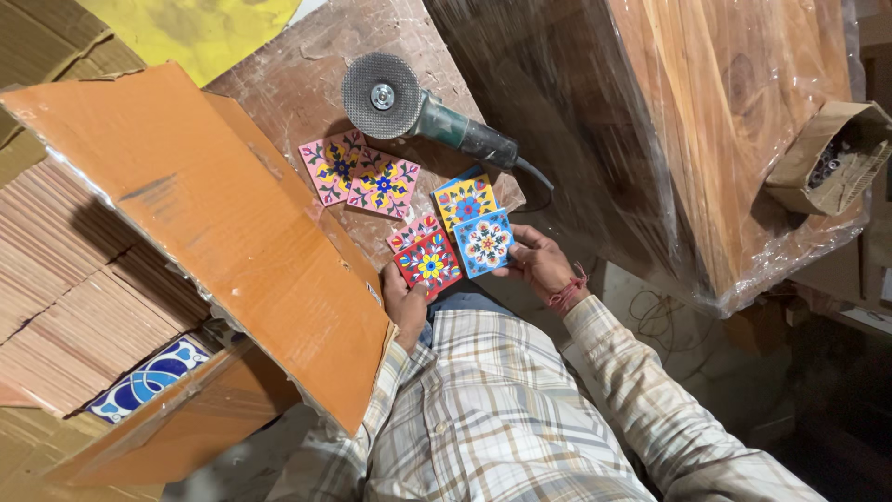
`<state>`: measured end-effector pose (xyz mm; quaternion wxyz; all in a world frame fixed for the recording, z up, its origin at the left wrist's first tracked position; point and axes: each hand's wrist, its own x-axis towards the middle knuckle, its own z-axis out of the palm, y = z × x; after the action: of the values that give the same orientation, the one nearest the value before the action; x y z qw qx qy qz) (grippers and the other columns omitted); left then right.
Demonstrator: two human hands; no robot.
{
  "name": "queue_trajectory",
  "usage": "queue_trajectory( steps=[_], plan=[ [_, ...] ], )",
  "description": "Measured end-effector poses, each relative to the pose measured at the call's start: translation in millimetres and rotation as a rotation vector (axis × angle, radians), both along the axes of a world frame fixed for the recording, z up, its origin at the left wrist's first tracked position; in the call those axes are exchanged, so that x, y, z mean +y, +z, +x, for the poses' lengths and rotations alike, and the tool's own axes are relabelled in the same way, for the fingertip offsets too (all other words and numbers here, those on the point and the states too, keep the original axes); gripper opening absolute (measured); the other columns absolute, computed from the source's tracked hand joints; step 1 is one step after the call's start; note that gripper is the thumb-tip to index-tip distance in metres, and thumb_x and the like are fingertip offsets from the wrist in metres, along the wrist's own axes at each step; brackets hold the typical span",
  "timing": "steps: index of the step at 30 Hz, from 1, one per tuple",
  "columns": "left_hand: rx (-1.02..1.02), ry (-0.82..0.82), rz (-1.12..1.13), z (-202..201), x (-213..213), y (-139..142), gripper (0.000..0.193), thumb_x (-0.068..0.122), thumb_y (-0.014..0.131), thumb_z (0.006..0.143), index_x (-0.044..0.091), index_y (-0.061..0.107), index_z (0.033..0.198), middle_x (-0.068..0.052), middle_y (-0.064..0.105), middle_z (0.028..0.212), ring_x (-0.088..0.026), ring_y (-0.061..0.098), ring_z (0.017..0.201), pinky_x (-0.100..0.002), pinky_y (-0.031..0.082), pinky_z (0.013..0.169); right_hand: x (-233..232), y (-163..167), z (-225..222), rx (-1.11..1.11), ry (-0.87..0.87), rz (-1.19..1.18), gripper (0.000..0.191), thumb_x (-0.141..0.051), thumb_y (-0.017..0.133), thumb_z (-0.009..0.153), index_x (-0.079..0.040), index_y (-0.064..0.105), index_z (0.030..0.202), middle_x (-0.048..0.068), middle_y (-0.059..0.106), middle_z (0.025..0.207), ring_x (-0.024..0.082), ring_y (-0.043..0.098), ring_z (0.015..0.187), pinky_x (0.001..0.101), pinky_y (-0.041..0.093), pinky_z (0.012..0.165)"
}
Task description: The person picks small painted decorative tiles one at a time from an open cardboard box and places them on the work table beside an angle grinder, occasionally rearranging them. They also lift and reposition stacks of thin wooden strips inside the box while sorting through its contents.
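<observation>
My left hand [402, 299] grips a red square tile with a yellow flower [428, 266] by its lower corner. My right hand [539, 265] holds a blue-edged tile with a white floral centre [483, 243] beside it. Another red tile [413, 231] peeks out behind the first. A yellow and blue tile [465, 200] lies just beyond them. Two pink floral tiles [332, 164] [384, 183] lie side by side farther up on the brown slab [297, 84].
An angle grinder [418, 110] with a grey disc rests on the slab's far part. A big open cardboard box flap [204, 223] rises at left over stacked tiles [65, 279], one blue-and-white [149, 379]. Plastic-wrapped wood [706, 121] stands at right, with a small cardboard box [832, 158].
</observation>
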<state>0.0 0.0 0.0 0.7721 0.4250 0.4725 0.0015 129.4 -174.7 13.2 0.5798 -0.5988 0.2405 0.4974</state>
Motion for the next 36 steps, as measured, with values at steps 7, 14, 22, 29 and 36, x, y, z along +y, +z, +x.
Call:
queue_trajectory(
  steps=[7, 14, 22, 29, 36],
  plan=[
    [0.083, -0.002, -0.291, -6, 4, 10, 0.050, 0.001, 0.052, 0.093, 0.015, 0.038, 0.139, -0.013, 0.062, 0.127, -0.026, 0.072, 0.103, -0.040, 0.066, 0.071, -2, -6, -13, 0.059, 0.031, 0.064, 0.035, -0.003, 0.049, 0.102, -0.001, 0.055, 0.136, 0.010, 0.067, 0.123, 0.020, 0.070, 0.104, 0.0388, 0.063, 0.086],
    [0.036, -0.007, -0.352, -18, -2, 10, 0.055, 0.007, 0.064, 0.090, 0.015, 0.037, 0.138, -0.012, 0.063, 0.124, -0.023, 0.072, 0.103, -0.039, 0.068, 0.072, -8, -13, -33, 0.133, -0.009, 0.118, 0.033, -0.002, 0.053, 0.100, -0.001, 0.056, 0.134, 0.011, 0.068, 0.116, 0.021, 0.072, 0.099, 0.0399, 0.064, 0.084],
    [-0.157, 0.025, -0.258, -29, -13, -1, 0.068, -0.002, 0.076, 0.081, 0.009, 0.042, 0.139, -0.011, 0.066, 0.120, -0.018, 0.070, 0.100, -0.034, 0.063, 0.074, -18, -15, -35, 0.129, -0.015, 0.132, 0.034, -0.001, 0.052, 0.100, -0.001, 0.054, 0.134, 0.013, 0.070, 0.113, 0.021, 0.072, 0.100, 0.0395, 0.064, 0.084],
    [-0.084, 0.078, -0.363, -25, -10, 0, 0.068, 0.002, 0.073, 0.081, 0.009, 0.042, 0.140, -0.010, 0.067, 0.118, -0.020, 0.071, 0.099, -0.035, 0.063, 0.075, -20, -14, -32, 0.088, 0.006, 0.090, 0.033, -0.002, 0.052, 0.101, -0.002, 0.056, 0.134, 0.011, 0.070, 0.115, 0.020, 0.071, 0.102, 0.0394, 0.064, 0.084],
    [-0.131, -0.011, -0.201, -27, -12, -2, 0.071, -0.004, 0.079, 0.076, 0.004, 0.046, 0.138, -0.011, 0.067, 0.124, -0.018, 0.069, 0.110, -0.036, 0.058, 0.096, -16, -19, -48, 0.065, 0.092, 0.127, 0.031, -0.009, 0.061, 0.099, -0.004, 0.059, 0.129, 0.005, 0.069, 0.117, 0.014, 0.070, 0.102, 0.0378, 0.064, 0.084]
  ],
)
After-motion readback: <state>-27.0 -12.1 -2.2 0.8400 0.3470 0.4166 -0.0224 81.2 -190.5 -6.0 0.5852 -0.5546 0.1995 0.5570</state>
